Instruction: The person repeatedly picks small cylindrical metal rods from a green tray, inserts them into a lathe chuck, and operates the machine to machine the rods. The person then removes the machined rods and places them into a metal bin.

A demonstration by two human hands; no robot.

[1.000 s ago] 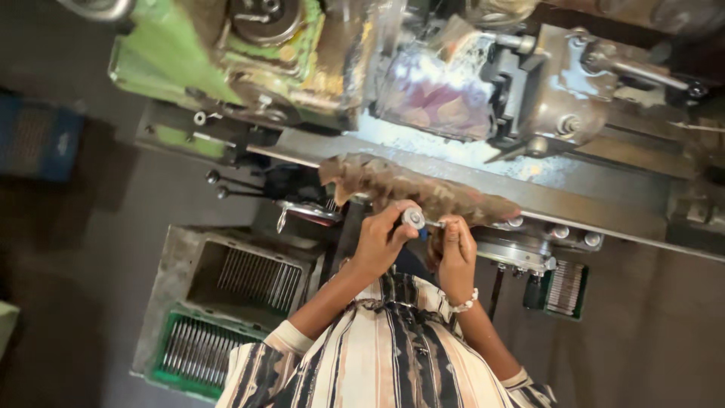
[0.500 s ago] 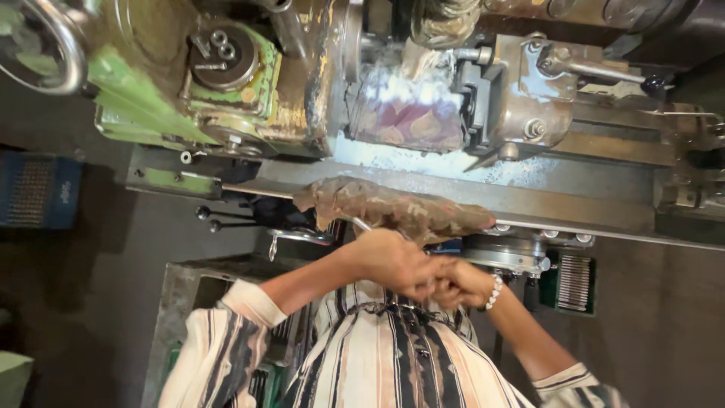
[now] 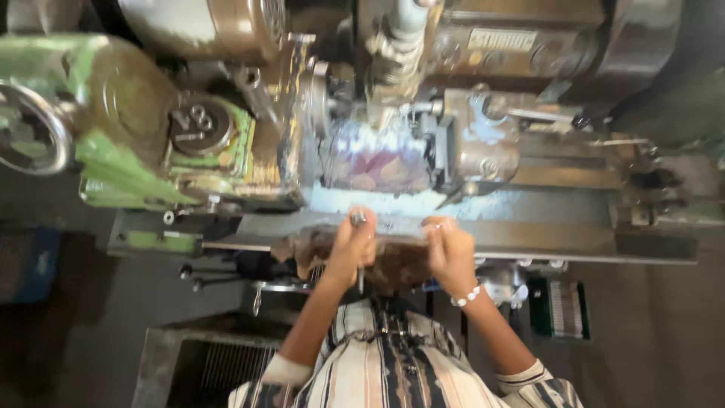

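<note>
Head view: small metal rod (image 3: 358, 220) is gripped by left hand (image 3: 349, 253); right hand (image 3: 450, 253) clenched, contents unclear; rod could be dropped near lathe (image 3: 483, 143)

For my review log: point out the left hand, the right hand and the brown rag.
left hand (image 3: 349, 253), head view, back of the hand.
right hand (image 3: 451, 253), head view, back of the hand.
brown rag (image 3: 396, 264), head view, middle fold.

The green lathe housing (image 3: 143, 162) and grey tool block (image 3: 476, 147) are flanking the lit gap (image 3: 377, 200); the rag-draped rail (image 3: 393, 253) is lying before both hands.
</note>
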